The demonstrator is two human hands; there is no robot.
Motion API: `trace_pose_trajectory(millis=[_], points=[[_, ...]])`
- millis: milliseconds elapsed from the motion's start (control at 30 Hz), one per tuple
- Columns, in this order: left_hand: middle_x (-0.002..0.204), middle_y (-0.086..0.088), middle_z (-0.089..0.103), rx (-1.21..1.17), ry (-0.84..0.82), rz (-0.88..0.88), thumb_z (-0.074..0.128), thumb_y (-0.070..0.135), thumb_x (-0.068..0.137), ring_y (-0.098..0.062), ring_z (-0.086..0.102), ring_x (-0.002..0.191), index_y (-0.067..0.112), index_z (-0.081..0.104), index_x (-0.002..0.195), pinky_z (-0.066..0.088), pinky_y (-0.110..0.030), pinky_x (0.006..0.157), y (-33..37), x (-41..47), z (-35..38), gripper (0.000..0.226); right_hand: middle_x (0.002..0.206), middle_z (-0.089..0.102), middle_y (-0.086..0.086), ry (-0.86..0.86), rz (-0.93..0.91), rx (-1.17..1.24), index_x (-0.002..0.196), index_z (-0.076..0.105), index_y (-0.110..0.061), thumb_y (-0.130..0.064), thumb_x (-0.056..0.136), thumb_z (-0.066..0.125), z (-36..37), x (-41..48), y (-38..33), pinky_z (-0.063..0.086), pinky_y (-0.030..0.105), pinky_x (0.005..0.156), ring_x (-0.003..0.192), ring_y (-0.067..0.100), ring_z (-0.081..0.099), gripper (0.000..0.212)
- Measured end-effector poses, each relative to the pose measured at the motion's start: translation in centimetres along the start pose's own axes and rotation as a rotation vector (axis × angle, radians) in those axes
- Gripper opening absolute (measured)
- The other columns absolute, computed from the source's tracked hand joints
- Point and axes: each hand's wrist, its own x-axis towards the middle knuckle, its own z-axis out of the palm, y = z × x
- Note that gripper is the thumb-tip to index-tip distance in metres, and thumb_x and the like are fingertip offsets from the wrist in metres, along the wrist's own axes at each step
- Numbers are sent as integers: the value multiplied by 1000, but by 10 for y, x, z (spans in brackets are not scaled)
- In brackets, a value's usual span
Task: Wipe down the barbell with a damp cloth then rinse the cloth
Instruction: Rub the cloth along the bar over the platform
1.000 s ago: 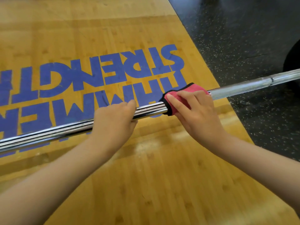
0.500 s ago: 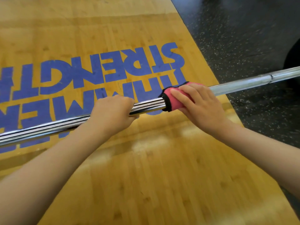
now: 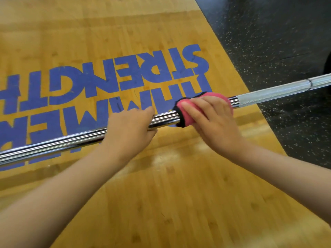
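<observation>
Head-worn camera view looking down at two bare forearms that reach in from the bottom of the frame. A long chrome steel barbell (image 3: 62,144) runs diagonally from the lower left edge to the upper right edge. It crosses a yellow wooden platform (image 3: 161,203) with large blue lettering, and a black speckled rubber floor (image 3: 277,42) fills the upper right. The wiping step appears to be in hand, and rinsing has not yet begun. At the centre of the frame, the left hand (image 3: 129,129) has its grip closed round the bare shaft, knuckles up, steadying it. Just to its right, the right hand (image 3: 215,122) holds a small pink cloth with a black edge (image 3: 186,119) wrapped over the barbell, fingers laid across the top and curling down. The cloth sits on the smooth section, close to where the duller knurled section begins. The next move likely calls for sliding the cloth toward the upper right under firm pressure while the left hand braces the shaft against rolling.
</observation>
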Motion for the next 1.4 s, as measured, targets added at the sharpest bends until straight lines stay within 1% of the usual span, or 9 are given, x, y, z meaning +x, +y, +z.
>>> trace_pose_trajectory(millis=[133, 300, 433, 667, 767, 867, 1000, 1267, 1400], points=[[46, 1, 45, 28, 175, -23, 76, 8, 63, -22, 37, 36, 14, 49, 66, 4, -16, 47, 3, -5, 14, 28, 117, 63, 12, 14, -90, 12, 135, 46, -13, -7, 84, 64, 17, 21, -48, 37, 43, 95, 107, 31, 50, 55], [47, 4, 33, 77, 131, -17, 75, 21, 74, -21, 27, 41, 15, 45, 69, 7, -19, 45, 4, 0, 15, 31, 115, 61, 14, -23, -136, 13, 136, 43, -11, -14, 87, 66, 8, 20, -32, 40, 42, 90, 104, 32, 51, 54], [63, 4, 41, -62, -236, -36, 55, 51, 91, -21, 44, 61, 19, 43, 80, 29, -27, 51, 2, 14, 1, 35, 116, 60, 15, -90, -89, -2, 137, 44, -10, -21, 96, 54, -6, 8, -1, 39, 43, 90, 103, 34, 52, 44], [54, -6, 58, -459, -953, -130, 70, 43, 82, -22, 51, 49, 6, 56, 75, 44, -28, 57, -15, 51, -22, 40, 119, 56, 19, -156, 14, -49, 140, 39, -9, -23, 99, 47, -23, -16, 49, 34, 44, 96, 108, 37, 50, 44], [61, -1, 60, -365, -764, -180, 68, 42, 84, -19, 55, 58, 11, 57, 80, 41, -26, 55, -5, 38, -23, 34, 119, 52, 19, -86, 103, -20, 138, 38, -9, -9, 90, 59, -14, -16, 31, 32, 47, 99, 109, 36, 44, 52], [62, 4, 48, 4, -100, -144, 72, 31, 79, -21, 45, 57, 16, 51, 76, 19, -23, 48, 13, 4, -3, 26, 122, 41, 12, -23, 51, 16, 136, 38, -11, -5, 86, 62, -1, -3, -2, 29, 45, 100, 110, 32, 40, 55], [49, 0, 45, 31, 161, -107, 76, 5, 63, -24, 39, 40, 15, 46, 66, 12, -23, 48, 16, -8, 15, 31, 119, 54, 16, 16, -37, -6, 135, 39, -6, -2, 83, 55, 20, 17, -56, 32, 45, 101, 109, 34, 45, 55], [60, 3, 30, 70, -81, -121, 50, 33, 96, -23, 39, 63, 19, 39, 84, 20, -27, 46, 16, 6, 7, 22, 121, 53, 16, 2, -163, -50, 137, 40, -7, -3, 83, 62, 13, 13, -24, 35, 43, 97, 109, 34, 46, 59], [68, 0, 55, -263, -572, -97, 62, 52, 86, -19, 52, 62, 15, 53, 81, 38, -27, 55, -2, 34, -13, 38, 122, 45, 10, -15, -90, -95, 138, 40, -11, -14, 92, 63, -2, -7, 28, 35, 41, 96, 108, 32, 49, 52]])
